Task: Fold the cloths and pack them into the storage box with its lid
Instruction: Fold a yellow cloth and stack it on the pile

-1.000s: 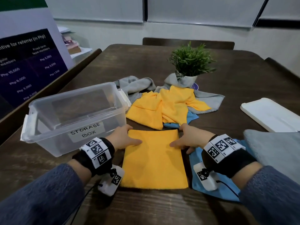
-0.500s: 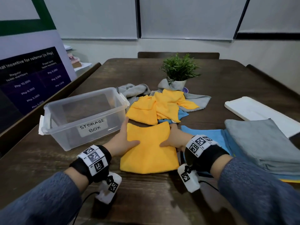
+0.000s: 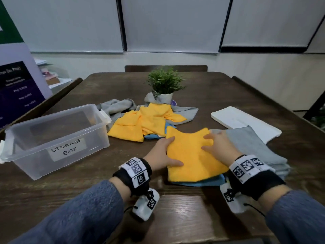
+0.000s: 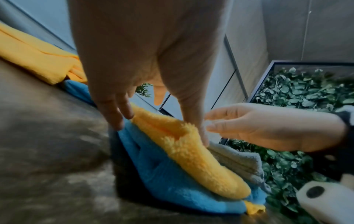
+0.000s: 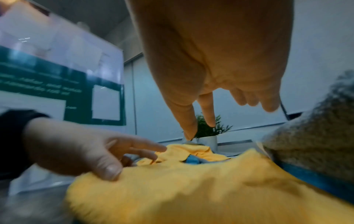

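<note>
The left hand [image 3: 162,154] grips the left edge of the folded yellow cloth [image 3: 190,158], thumb on top and fingers [image 4: 113,115] tucked at its edge. The right hand [image 3: 219,147] lies on the cloth's right side with fingers spread and nearly straight, an open grip pressing down rather than pinching; from the right wrist only its thumb and forefinger reach toward the fabric, so how much of it touches I cannot tell. The yellow cloth sits on a blue cloth [image 3: 202,183], which shows along its near edge, and against a stack of folded grey cloths [image 3: 253,148] just to the right.

Beyond the hands lies a loose heap of unfolded cloths [image 3: 146,122], yellow over blue and grey, reaching back to a small potted plant [image 3: 164,85]. The clear storage box [image 3: 52,138], labelled, stands open to the left on the table [image 3: 175,217], well apart from the held cloth. Its white lid [image 3: 244,123] lies flat at the right, behind the grey stack and partly under its far corner. A printed board [image 3: 19,85] leans at far left.
</note>
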The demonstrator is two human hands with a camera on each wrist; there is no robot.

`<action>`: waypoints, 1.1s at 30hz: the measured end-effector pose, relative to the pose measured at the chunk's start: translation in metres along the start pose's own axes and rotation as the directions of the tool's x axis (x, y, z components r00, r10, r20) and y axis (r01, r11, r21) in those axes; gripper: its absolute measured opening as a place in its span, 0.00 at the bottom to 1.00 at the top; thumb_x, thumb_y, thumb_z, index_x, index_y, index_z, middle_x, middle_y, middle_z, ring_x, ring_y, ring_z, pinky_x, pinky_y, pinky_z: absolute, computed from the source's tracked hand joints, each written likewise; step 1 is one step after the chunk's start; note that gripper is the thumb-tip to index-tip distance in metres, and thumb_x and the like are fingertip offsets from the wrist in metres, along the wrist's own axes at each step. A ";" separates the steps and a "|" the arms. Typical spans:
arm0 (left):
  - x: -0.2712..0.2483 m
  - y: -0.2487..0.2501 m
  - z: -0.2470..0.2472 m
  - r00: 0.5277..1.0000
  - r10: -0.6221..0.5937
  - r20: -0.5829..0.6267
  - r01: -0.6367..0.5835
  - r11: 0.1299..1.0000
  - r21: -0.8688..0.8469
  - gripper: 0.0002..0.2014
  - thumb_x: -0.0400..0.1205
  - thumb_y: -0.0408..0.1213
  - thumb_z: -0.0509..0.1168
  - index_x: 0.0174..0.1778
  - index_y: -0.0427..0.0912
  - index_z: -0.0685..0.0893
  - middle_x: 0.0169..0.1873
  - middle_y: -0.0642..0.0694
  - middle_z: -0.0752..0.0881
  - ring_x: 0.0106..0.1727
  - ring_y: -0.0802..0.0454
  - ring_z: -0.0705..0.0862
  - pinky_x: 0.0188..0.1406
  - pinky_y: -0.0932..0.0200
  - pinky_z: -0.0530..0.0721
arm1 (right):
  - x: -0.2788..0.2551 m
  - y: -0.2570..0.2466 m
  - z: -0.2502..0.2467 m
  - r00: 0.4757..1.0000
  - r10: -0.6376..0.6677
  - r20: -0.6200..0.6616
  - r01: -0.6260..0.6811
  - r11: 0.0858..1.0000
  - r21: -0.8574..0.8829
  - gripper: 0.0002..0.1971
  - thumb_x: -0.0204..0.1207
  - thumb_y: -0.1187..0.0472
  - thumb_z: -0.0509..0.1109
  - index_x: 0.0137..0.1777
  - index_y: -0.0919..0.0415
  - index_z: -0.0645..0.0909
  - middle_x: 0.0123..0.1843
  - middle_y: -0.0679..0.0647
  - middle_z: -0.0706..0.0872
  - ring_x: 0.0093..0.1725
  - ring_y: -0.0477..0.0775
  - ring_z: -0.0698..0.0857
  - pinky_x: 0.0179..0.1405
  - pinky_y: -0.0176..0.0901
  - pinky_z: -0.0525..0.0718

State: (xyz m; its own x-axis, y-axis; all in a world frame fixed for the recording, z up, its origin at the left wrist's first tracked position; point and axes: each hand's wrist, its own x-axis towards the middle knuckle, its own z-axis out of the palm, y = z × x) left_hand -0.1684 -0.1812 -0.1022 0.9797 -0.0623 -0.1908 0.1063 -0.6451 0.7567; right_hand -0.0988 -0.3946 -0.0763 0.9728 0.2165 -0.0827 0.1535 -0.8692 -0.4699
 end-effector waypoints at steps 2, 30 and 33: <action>0.007 -0.005 0.012 0.996 -0.081 0.041 0.076 0.991 0.109 0.55 0.67 0.56 0.79 0.84 0.56 0.52 0.82 0.46 0.46 0.84 0.42 0.52 0.81 0.42 0.61 | -0.009 0.003 0.010 0.995 -0.095 -0.038 0.087 0.983 -0.163 0.27 0.79 0.51 0.71 0.76 0.54 0.71 0.80 0.63 0.58 0.80 0.63 0.61 0.75 0.52 0.65; 0.035 -0.030 -0.001 0.960 -0.212 0.182 0.180 0.968 0.176 0.39 0.71 0.66 0.69 0.78 0.60 0.68 0.73 0.48 0.65 0.73 0.47 0.70 0.75 0.51 0.70 | 0.007 0.003 0.055 0.831 0.170 0.530 0.049 0.926 -0.375 0.45 0.75 0.24 0.46 0.85 0.45 0.34 0.85 0.61 0.31 0.84 0.66 0.34 0.82 0.66 0.44; 0.040 -0.033 -0.037 0.988 -0.153 0.011 0.153 0.987 0.047 0.30 0.72 0.62 0.71 0.68 0.54 0.79 0.67 0.50 0.77 0.68 0.52 0.77 0.67 0.55 0.77 | 0.022 -0.016 0.035 0.838 0.157 0.522 0.018 0.949 -0.314 0.45 0.74 0.23 0.47 0.85 0.51 0.53 0.85 0.64 0.53 0.82 0.69 0.57 0.78 0.63 0.62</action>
State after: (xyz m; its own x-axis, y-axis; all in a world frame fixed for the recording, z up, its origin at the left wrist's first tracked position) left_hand -0.1261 -0.1340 -0.1121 0.9499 0.0291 -0.3111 0.2464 -0.6822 0.6884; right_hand -0.0861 -0.3606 -0.1018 0.7491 0.2770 -0.6017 0.2176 -0.9609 -0.1715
